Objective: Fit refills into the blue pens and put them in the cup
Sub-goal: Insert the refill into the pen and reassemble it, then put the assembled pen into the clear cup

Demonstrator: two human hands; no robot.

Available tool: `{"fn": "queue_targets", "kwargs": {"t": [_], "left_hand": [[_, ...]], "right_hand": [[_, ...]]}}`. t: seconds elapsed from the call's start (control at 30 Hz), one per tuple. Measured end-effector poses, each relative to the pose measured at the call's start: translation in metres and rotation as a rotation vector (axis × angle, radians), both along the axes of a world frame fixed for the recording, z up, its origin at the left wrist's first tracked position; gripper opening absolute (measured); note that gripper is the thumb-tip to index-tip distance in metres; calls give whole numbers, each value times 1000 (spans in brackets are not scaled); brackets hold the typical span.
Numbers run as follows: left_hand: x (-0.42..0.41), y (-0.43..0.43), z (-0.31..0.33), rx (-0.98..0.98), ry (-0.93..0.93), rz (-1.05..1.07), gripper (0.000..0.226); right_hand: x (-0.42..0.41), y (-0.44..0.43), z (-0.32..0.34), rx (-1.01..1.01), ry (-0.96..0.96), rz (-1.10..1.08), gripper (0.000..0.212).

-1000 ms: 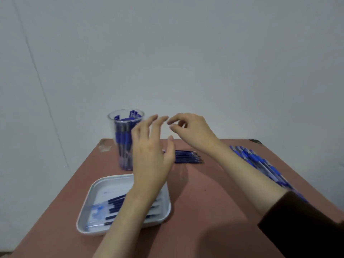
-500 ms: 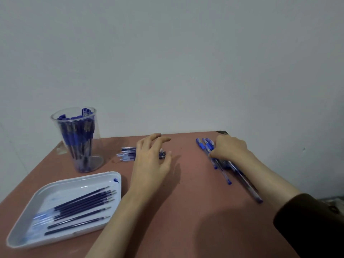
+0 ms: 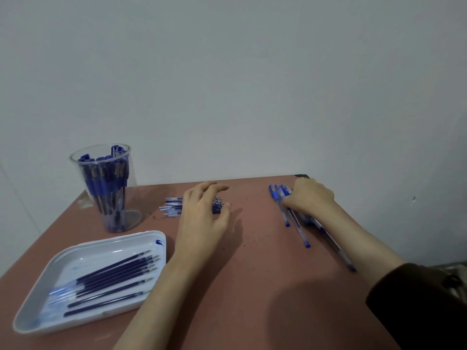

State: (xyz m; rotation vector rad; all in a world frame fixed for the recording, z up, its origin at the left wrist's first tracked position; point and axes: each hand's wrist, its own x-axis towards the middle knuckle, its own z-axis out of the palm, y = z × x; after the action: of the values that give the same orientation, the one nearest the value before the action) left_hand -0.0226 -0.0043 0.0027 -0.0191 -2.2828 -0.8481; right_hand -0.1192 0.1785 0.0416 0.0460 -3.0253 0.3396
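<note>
**Q:** Where are the blue pens [image 3: 296,223], and how do they look?

**A:** They lie in a loose fan on the far right of the table [image 3: 252,286]. Each has a clear barrel, a blue cap pointing towards the wall [image 3: 227,84] and a blue tip pointing towards the viewer. More capped pens [image 3: 106,180] stand upright in the cup [image 3: 130,218], a clear tumbler at the far left.

**Q:** What is the right hand [image 3: 309,198] doing?

**A:** It rests on the fan of pens with its fingers curled down over the barrels. They hide the contact, so it cannot be told whether it grips a pen or only lies on them. The hand and forearm cover the middle of several pens.

**Q:** And the left hand [image 3: 202,218]?

**A:** It is poised over the heap of refills [image 3: 173,207] at the far centre of the table, fingers loosely spread and holding nothing visible. It hides the right part of the heap.

**Q:** What else is nearby?

**A:** A white tray [image 3: 113,238] sits at the near left, just in front of the cup, and holds a row of dark refills [image 3: 113,271] lying side by side. A dark sleeve [image 3: 417,306] covers the right arm at the lower right edge.
</note>
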Motion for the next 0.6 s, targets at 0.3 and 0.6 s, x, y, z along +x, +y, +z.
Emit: {"fn": "queue_targets", "kwargs": {"t": [0.3,0.6], "left_hand": [[8,-22,13,243,-5,-59,45],[12,-54,10,331,46,-10,34]], "right_hand": [[49,-63,17,-339,184,543,10],[49,-93,-23,-449,319,685,27]]}}
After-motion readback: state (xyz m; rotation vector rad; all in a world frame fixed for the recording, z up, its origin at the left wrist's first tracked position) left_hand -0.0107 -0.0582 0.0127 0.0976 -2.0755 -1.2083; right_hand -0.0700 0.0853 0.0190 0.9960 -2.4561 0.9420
